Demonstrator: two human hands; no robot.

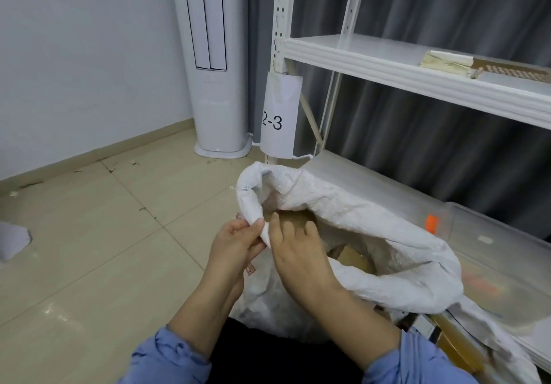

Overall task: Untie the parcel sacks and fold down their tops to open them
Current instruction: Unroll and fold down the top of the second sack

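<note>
A white woven sack stands on the tiled floor right in front of the person, leaning against the low tier of a white shelf rack on the right. Its mouth gapes open, and brown cardboard parcels show inside. Along the near right side the top looks rolled outward into a thick band, while the far left part of the rim stands up in a curved fold.

Both hands meet at the near left edge of that rim. The left hand is outside the sack, its thumb and curled fingers pinching the end of the rolled edge, which rises up and away from the pinch. The right hand is just beside it, touching the same strip of cloth. Its fingers lie nearly straight over the rim and reach into the mouth above the parcels. Its thumb is hidden, so whether it actually clamps the cloth cannot be told. Blue sleeves cover both forearms at the near edge.

A paper label marked "2-3" hangs on the rack's post just beyond the sack. A clear plastic bin with an orange tag sits on the low tier to the right, and a stack of paper lies on the upper shelf. A white standing air conditioner is in the far corner, with a grey curtain behind the rack
</note>
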